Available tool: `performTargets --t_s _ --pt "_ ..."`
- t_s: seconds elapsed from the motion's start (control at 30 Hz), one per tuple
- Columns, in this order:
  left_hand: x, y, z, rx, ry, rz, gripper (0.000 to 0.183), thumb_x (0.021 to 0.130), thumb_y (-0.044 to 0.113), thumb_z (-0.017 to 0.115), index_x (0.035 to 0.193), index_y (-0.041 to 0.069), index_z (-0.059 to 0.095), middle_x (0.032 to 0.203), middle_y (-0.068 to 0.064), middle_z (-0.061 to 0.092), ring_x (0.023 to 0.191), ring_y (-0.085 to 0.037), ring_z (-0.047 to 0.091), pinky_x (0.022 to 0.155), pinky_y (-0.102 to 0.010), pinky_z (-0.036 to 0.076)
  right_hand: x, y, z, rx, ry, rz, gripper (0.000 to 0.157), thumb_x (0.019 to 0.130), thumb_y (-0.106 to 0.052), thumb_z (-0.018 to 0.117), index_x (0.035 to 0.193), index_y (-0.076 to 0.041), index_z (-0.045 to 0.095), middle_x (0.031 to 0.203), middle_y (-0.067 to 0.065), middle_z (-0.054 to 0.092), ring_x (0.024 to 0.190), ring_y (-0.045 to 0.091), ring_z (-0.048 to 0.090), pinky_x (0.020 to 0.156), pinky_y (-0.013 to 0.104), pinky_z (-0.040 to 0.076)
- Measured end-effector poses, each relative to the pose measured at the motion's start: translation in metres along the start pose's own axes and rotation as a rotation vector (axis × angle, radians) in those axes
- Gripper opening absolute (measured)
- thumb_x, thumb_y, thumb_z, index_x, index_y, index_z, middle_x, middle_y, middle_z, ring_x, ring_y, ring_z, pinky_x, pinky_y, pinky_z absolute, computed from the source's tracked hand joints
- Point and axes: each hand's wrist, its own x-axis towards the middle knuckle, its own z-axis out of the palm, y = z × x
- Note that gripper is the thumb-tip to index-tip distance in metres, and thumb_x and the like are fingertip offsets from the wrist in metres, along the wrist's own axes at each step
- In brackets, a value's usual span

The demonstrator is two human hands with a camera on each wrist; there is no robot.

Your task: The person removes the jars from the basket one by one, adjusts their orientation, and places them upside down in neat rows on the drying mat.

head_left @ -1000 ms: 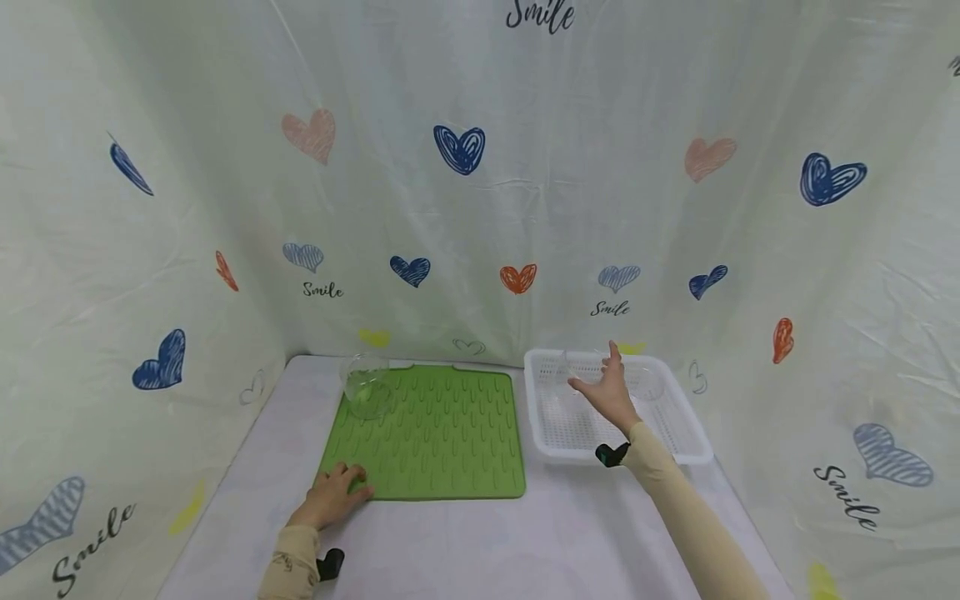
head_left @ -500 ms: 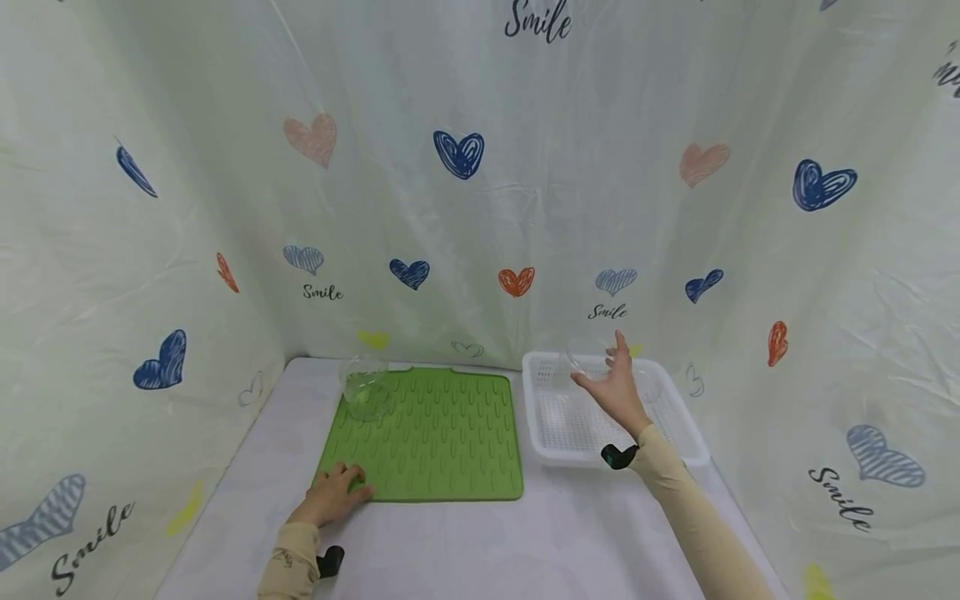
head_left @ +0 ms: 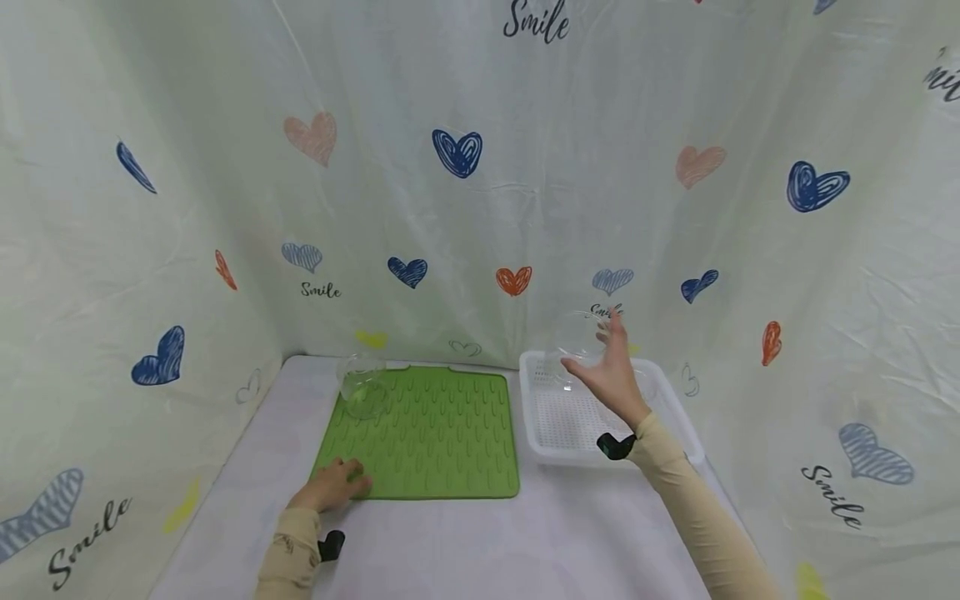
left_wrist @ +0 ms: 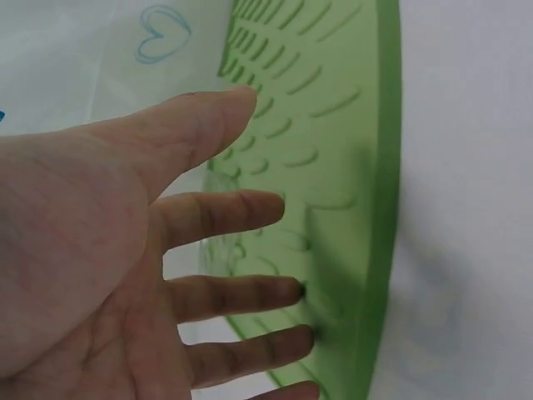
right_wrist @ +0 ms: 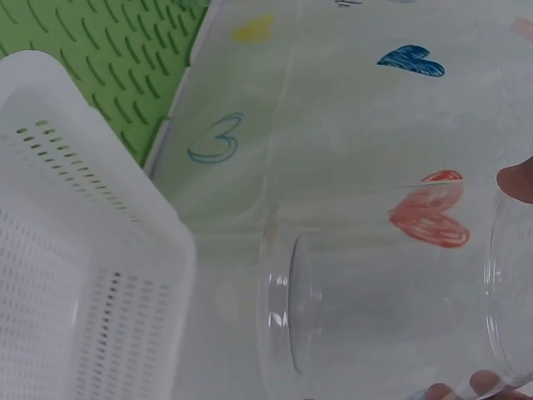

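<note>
My right hand (head_left: 611, 371) holds a clear drinking glass (head_left: 576, 335) above the back of a white perforated basket (head_left: 531, 417). In the right wrist view, the thumb and fingertips grip one end of the glass (right_wrist: 383, 308), and its thick base points left. My left hand (head_left: 330, 485) lies at the front left corner of a green ridged mat (head_left: 442, 433). Its fingers look fairly straight and spread in the left wrist view, holding nothing. Another clear glass (head_left: 363, 387) stands at the mat's back left corner.
A faint clear shape (head_left: 647, 383) shows inside the basket at its right; its kind is hard to tell. Mat and basket stand side by side on a white-covered table (head_left: 450, 550). A curtain (head_left: 480, 217) printed with hearts hangs close behind and at both sides.
My right hand has risen out of the basket with the clear glass, moving up and slightly left at the end. The left hand has stayed at the mat's corner.
</note>
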Motion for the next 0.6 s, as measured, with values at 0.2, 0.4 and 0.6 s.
performTargets --t_s 0.2,0.4,0.6 --pt "0.004 0.013 -0.009 -0.074 0.057 0.024 0.071 0.096 0.049 0.052 0.142 -0.004 0.039 0.141 -0.04 0.035 0.129 -0.058 0.035 0.101 -0.069 0.035 -0.003 -0.011 0.003 -0.11 -0.011 -0.073 0.115 0.071 -0.031 0.084 0.156 -0.019 0.007 0.147 0.02 0.039 0.13 0.039 0.044 0.1 0.059 0.044" --pt "0.012 0.045 -0.027 -0.108 0.215 0.123 0.076 0.098 0.05 0.048 0.148 -0.004 0.029 0.149 -0.032 0.032 0.136 -0.051 0.032 0.109 -0.063 0.031 -0.002 -0.019 0.009 -0.228 -0.01 -0.204 0.115 0.067 -0.033 0.085 0.156 -0.019 0.013 0.142 0.021 0.045 0.126 0.04 0.046 0.103 0.061 0.039" --pt "0.018 0.078 -0.042 -0.176 0.306 0.194 0.088 0.093 0.067 0.039 0.154 0.007 0.02 0.155 -0.022 0.028 0.14 -0.043 0.031 0.111 -0.062 0.03 -0.003 -0.026 0.019 -0.362 -0.043 -0.356 0.115 0.066 -0.04 0.082 0.155 -0.015 0.015 0.138 0.019 0.048 0.121 0.042 0.047 0.104 0.059 0.033"
